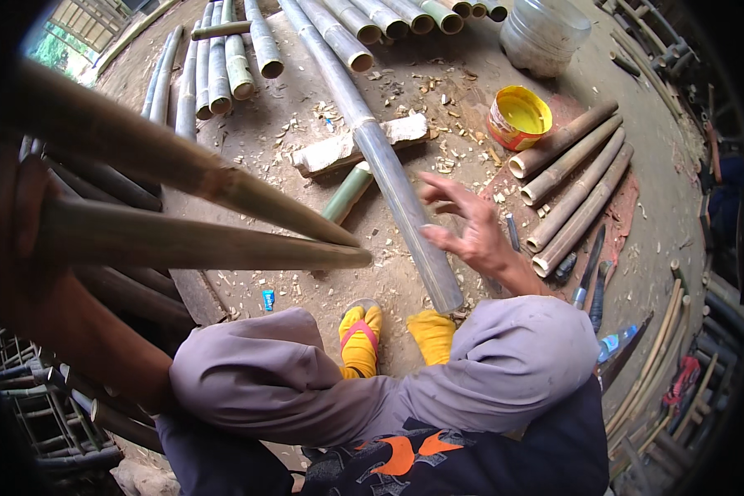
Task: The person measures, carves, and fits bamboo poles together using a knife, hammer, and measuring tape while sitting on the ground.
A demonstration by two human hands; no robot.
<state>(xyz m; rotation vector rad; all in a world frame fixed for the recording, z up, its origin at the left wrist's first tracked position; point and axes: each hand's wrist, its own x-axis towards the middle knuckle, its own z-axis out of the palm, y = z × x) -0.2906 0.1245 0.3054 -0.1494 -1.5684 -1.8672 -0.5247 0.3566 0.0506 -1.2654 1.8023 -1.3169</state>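
Observation:
At the far left, dim and partly cut off, my left hand is closed around a bamboo pole raised close to the camera. A second bamboo pole slants just above it, and their far tips nearly meet; whether the same hand grips both is hard to see. My right hand is open, fingers apart and curved, beside a long grey bamboo pole. That long pole rests across a whitish wood block, its near end between my feet. Under it lies a short green bamboo piece.
Four-sided stacks aside, several cut bamboo tubes lie at right below a yellow bucket. A cloudy plastic container stands behind. Knives and a plastic bottle lie by my right knee. More bamboo poles fill the back.

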